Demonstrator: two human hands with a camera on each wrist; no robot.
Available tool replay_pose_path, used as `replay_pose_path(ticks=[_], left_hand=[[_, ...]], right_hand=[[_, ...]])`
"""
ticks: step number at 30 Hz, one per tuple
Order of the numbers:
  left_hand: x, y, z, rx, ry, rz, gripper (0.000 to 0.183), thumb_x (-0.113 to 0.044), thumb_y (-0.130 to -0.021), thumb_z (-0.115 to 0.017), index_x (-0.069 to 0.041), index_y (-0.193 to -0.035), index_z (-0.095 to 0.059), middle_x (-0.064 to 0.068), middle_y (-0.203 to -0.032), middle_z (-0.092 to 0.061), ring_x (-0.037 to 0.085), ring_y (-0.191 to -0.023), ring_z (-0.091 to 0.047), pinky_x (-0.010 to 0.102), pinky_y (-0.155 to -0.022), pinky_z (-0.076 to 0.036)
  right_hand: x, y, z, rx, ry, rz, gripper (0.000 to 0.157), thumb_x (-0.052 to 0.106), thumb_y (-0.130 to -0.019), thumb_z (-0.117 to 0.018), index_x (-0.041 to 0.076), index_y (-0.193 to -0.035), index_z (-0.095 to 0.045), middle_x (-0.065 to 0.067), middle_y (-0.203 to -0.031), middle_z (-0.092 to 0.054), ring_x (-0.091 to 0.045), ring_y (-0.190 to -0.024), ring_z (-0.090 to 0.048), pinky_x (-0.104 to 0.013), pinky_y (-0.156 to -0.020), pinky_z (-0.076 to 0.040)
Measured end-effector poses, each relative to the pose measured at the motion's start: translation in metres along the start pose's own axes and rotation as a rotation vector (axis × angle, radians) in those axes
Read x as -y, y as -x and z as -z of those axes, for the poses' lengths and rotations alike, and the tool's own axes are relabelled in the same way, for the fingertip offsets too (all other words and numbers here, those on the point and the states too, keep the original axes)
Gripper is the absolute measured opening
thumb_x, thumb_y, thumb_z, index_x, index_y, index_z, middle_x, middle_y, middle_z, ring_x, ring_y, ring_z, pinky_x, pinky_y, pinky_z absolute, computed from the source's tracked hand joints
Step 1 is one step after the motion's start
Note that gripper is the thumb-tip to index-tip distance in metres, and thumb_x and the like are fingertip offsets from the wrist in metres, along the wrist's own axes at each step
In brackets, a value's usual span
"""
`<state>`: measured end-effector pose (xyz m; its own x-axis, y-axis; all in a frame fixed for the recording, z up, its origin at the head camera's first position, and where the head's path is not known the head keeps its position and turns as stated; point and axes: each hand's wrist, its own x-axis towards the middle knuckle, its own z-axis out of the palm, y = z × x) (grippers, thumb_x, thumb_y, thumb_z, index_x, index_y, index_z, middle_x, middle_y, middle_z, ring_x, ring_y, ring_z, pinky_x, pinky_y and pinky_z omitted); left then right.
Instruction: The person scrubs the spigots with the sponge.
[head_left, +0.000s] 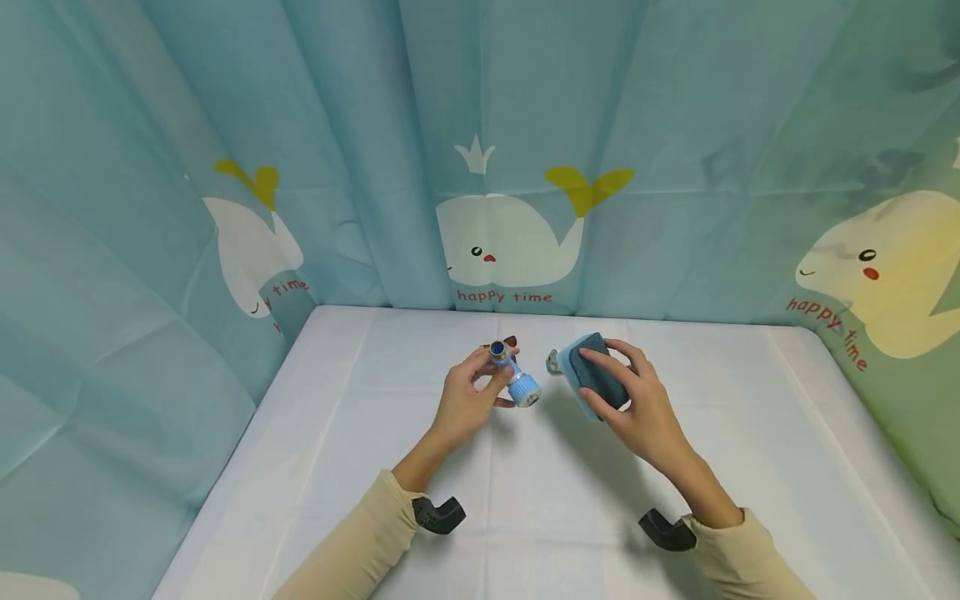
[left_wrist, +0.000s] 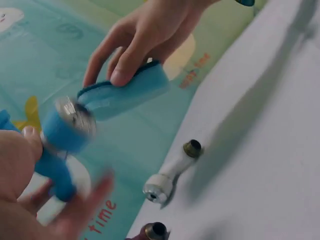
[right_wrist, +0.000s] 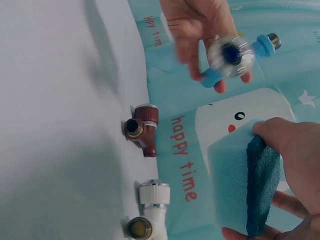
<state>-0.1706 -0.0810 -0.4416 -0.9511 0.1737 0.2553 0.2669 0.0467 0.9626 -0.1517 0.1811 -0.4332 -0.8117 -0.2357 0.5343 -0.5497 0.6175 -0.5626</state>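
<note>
My left hand [head_left: 463, 402] holds a light blue angled pipe valve [head_left: 523, 388] above the table, pinched between thumb and fingers. Its ribbed collar and metal end point toward the right hand in the left wrist view, where some left fingers are blurred. My right hand [head_left: 643, 410] grips a two-layer sponge [head_left: 600, 379], light blue on one side with a dark blue scouring layer on the other. In the left wrist view the sponge [left_wrist: 127, 95] is close to the valve's metal end [left_wrist: 75, 117]; whether they touch I cannot tell.
A dark red valve [right_wrist: 145, 129] and a white valve [right_wrist: 155, 202] lie on the white-covered table [head_left: 390, 517] near its back edge. Both are partly hidden in the head view. A teal curtain [head_left: 360, 100] printed with whales hangs behind and along the sides.
</note>
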Motion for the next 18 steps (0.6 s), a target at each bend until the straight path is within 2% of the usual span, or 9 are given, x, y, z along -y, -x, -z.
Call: replay_pose_path(ticks=[2,4,6,8,11,13,15,18], left_hand=[[0.0005,0.0001,0.0016,-0.032,-0.105,-0.027,0.027,-0.014,-0.101,-0.067,-0.006,-0.126,-0.072,0.008,-0.128,-0.068,0.026,-0.119,-0.059,0.045,-0.097,-0.055],[0.0012,-0.0003,0.002,-0.045,-0.169,-0.043,0.025,-0.016,-0.102,-0.067,-0.006,-0.124,-0.073,0.006,-0.122,-0.072,0.022,-0.119,-0.06,0.044,-0.107,-0.046],[0.0012,0.0,0.0018,-0.017,-0.101,-0.034,0.028,-0.012,-0.103,-0.064,-0.003,-0.13,-0.065,0.012,-0.122,-0.071,0.022,-0.119,-0.063,0.041,-0.11,-0.044],[0.0008,-0.0007,0.0008,0.028,0.033,-0.01,0.036,-0.007,-0.105,-0.059,-0.002,-0.14,-0.049,0.021,-0.12,-0.069,0.023,-0.111,-0.067,0.035,-0.102,-0.05],[-0.0001,-0.0001,-0.0007,0.037,0.193,0.047,0.051,-0.003,-0.107,-0.051,-0.011,-0.149,-0.024,0.028,-0.118,-0.064,0.021,-0.104,-0.067,0.028,-0.09,-0.054],[-0.0013,0.0003,-0.001,0.023,0.222,0.075,0.054,-0.004,-0.109,-0.047,-0.016,-0.152,-0.017,0.03,-0.119,-0.062,0.019,-0.104,-0.065,0.027,-0.089,-0.053],[-0.0025,0.0012,-0.0004,0.013,0.21,0.114,0.053,-0.01,-0.111,-0.043,-0.019,-0.156,-0.017,0.028,-0.124,-0.061,0.017,-0.107,-0.064,0.027,-0.09,-0.052],[-0.0058,0.0029,0.0012,0.04,0.216,0.181,0.055,-0.023,-0.113,-0.043,-0.017,-0.161,-0.017,0.027,-0.138,-0.055,0.02,-0.114,-0.06,0.03,-0.093,-0.05]], right_hand=[[-0.0008,0.0022,-0.0002,0.008,0.0,-0.004,0.052,0.007,-0.086,-0.082,0.014,-0.136,-0.067,-0.022,-0.146,-0.046,-0.048,-0.122,-0.053,-0.064,-0.079,-0.057],[-0.0014,0.004,-0.0007,0.016,-0.005,-0.004,0.053,0.007,-0.086,-0.083,0.015,-0.136,-0.066,-0.022,-0.146,-0.047,-0.048,-0.121,-0.053,-0.064,-0.079,-0.058],[-0.002,0.0052,-0.0011,0.017,-0.009,-0.002,0.053,0.007,-0.086,-0.083,0.015,-0.136,-0.066,-0.022,-0.146,-0.047,-0.047,-0.121,-0.054,-0.063,-0.079,-0.058],[-0.0026,0.0057,-0.0013,0.018,-0.014,-0.002,0.054,0.007,-0.086,-0.083,0.016,-0.136,-0.066,-0.022,-0.146,-0.048,-0.046,-0.12,-0.055,-0.062,-0.079,-0.058],[-0.0027,0.0058,-0.0017,0.02,-0.015,0.0,0.054,0.007,-0.086,-0.083,0.016,-0.137,-0.066,-0.021,-0.146,-0.048,-0.045,-0.12,-0.056,-0.062,-0.078,-0.058],[-0.0027,0.0061,-0.002,0.023,-0.017,-0.003,0.054,0.008,-0.086,-0.083,0.016,-0.137,-0.066,-0.021,-0.146,-0.048,-0.045,-0.12,-0.056,-0.062,-0.078,-0.058],[-0.0026,0.0067,-0.0022,0.026,-0.021,-0.006,0.053,0.009,-0.087,-0.083,0.016,-0.137,-0.066,-0.021,-0.146,-0.048,-0.045,-0.12,-0.056,-0.062,-0.078,-0.058],[-0.0026,0.0081,-0.0022,0.027,-0.024,-0.015,0.053,0.009,-0.087,-0.083,0.016,-0.137,-0.066,-0.021,-0.146,-0.048,-0.046,-0.121,-0.056,-0.063,-0.079,-0.058]])
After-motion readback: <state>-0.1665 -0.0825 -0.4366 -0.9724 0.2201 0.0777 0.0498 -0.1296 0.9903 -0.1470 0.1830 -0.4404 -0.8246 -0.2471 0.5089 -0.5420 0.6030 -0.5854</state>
